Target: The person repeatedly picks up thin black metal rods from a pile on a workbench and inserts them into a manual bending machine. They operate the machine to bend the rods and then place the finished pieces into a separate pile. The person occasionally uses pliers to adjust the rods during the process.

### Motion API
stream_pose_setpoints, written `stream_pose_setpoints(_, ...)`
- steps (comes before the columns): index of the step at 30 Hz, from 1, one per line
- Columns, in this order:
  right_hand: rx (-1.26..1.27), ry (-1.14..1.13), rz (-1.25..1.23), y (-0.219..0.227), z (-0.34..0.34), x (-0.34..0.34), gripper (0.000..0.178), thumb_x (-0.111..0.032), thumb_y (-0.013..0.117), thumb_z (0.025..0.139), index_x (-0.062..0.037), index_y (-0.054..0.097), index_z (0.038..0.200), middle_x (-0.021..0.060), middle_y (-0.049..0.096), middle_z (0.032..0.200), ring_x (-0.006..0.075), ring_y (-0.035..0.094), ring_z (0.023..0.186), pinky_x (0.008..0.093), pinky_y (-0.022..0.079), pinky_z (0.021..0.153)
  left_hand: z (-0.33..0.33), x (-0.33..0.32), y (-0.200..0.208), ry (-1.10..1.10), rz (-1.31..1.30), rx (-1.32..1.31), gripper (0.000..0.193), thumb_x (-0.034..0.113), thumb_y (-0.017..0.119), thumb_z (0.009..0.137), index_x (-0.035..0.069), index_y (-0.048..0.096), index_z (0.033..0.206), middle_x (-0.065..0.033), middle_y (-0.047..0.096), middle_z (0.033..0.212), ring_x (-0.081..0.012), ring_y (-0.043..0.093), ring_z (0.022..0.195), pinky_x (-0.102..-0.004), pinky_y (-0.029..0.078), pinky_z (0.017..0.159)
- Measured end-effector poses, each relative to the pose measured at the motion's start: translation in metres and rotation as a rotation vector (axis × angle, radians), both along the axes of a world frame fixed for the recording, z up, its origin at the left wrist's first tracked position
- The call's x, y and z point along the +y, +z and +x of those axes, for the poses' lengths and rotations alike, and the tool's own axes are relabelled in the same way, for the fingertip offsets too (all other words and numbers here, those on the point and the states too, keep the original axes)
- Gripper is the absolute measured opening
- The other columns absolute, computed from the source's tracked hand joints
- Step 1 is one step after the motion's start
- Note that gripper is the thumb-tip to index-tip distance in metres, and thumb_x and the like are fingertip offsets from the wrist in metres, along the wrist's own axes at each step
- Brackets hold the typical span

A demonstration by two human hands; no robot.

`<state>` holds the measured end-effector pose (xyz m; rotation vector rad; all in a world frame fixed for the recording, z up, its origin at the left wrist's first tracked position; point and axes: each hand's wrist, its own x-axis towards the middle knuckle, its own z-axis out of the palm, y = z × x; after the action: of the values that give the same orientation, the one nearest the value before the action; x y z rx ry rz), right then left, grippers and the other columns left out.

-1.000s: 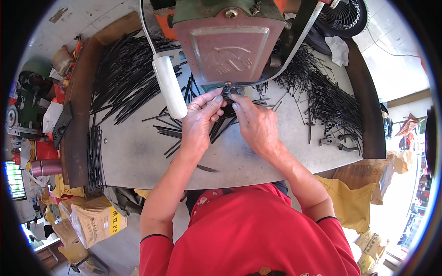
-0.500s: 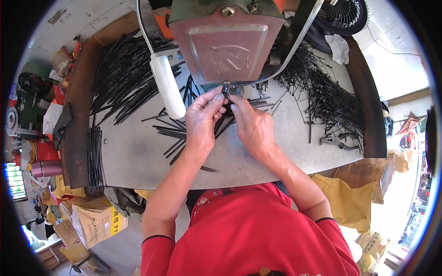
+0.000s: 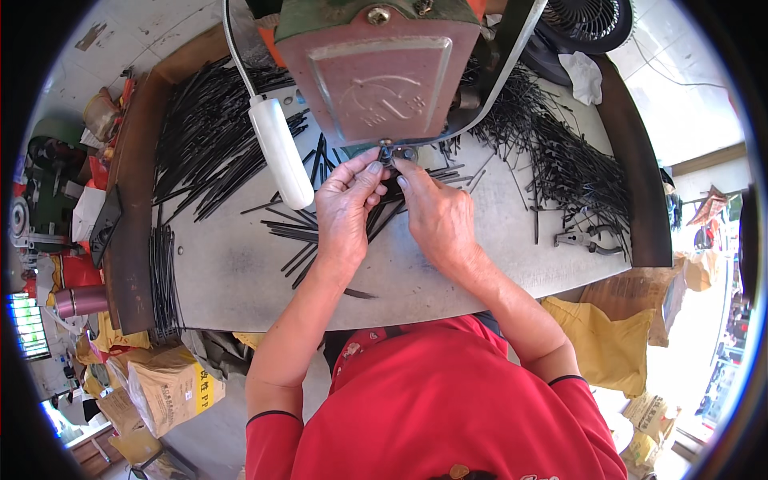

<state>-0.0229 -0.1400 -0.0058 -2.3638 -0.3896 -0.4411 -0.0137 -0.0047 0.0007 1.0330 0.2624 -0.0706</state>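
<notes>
Black fan [image 3: 588, 22], white cloth [image 3: 582, 78] beside it, yellow sack [image 3: 606, 344]

The rods [image 3: 216, 132] are black, the machine cover [image 3: 380, 84] brownish pink.

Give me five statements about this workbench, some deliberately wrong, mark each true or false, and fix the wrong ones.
1. The left hand and the right hand are close together near the machine's lower end. True.
2. Black rods lie only to the left of the hands. False: a large heap lies to the right too.
3. The pliers lie on the table, to the right of the right hand. True.
4. The fan stands at the near left. False: it is at the far right.
5. The shirt is red. True.
</notes>
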Motion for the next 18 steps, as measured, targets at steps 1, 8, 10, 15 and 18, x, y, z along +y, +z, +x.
stream_pose_setpoints(1, -0.003, 0.007, 0.0, 0.0, 0.001, -0.001, 0.029, -0.009, 0.054, 0.086, -0.0078, 0.053, 0.115, 0.0149, 0.065, 0.074, 0.0345, 0.063, 0.057, 0.0442, 0.049, 0.049, 0.0, 0.0, 0.0, 0.003, 0.006, -0.001, 0.026, 0.005, 0.063, 0.088, -0.004, 0.06, 0.112, -0.0047, 0.063, 0.085, -0.0045, 0.052, 0.067, -0.0149, 0.043, 0.058)
stream_pose_setpoints(8, 0.196, 0.026, -0.211, 0.031, 0.01, -0.003, 0.016, -0.012, 0.054, 0.088, -0.0074, 0.06, 0.102, 0.0159, 0.065, 0.071, 0.038, 0.063, 0.061, 0.0456, 0.05, 0.054, 0.004, 0.012, 0.011, 0.043, 1.103, -0.422, 0.02, 0.0, 0.062, 0.084, 0.0, 0.068, 0.103, -0.0069, 0.065, 0.079, -0.0079, 0.056, 0.062, -0.0203, 0.046, 0.051)
stream_pose_setpoints(10, 0.188, 0.08, -0.133, 0.028, 0.016, -0.015, 0.014, -0.013, 0.055, 0.088, -0.0071, 0.061, 0.099, 0.0164, 0.065, 0.072, 0.0387, 0.063, 0.063, 0.0458, 0.05, 0.056, 0.009, 0.012, 0.023, -0.039, 1.229, -0.424, 0.019, 0.007, 0.061, 0.085, 0.001, 0.069, 0.102, -0.0057, 0.065, 0.075, -0.0091, 0.056, 0.061, -0.0251, 0.047, 0.053)
stream_pose_setpoints(15, 0.239, 0.135, 0.16, 0.018, 0.015, -0.014, 0.016, -0.014, 0.057, 0.089, -0.0066, 0.064, 0.101, 0.0133, 0.061, 0.065, 0.0284, 0.059, 0.057, 0.0379, 0.046, 0.054, 0.011, 0.022, 0.008, -0.107, 0.796, -0.267, 0.022, 0.015, 0.062, 0.087, 0.003, 0.069, 0.104, -0.0018, 0.064, 0.081, -0.0076, 0.056, 0.07, -0.0219, 0.046, 0.057)
stream_pose_setpoints(18, 0.394, 0.13, 0.255, 0.02, 0.016, -0.014, 0.019, -0.012, 0.057, 0.09, -0.0062, 0.065, 0.106, 0.0078, 0.057, 0.058, 0.0152, 0.053, 0.048, 0.0293, 0.042, 0.049, 0.009, 0.021, 0.006, -0.103, 0.552, -0.203, 0.021, 0.013, 0.062, 0.088, -0.001, 0.064, 0.103, -0.0035, 0.064, 0.083, -0.0081, 0.057, 0.073, -0.0212, 0.048, 0.066)
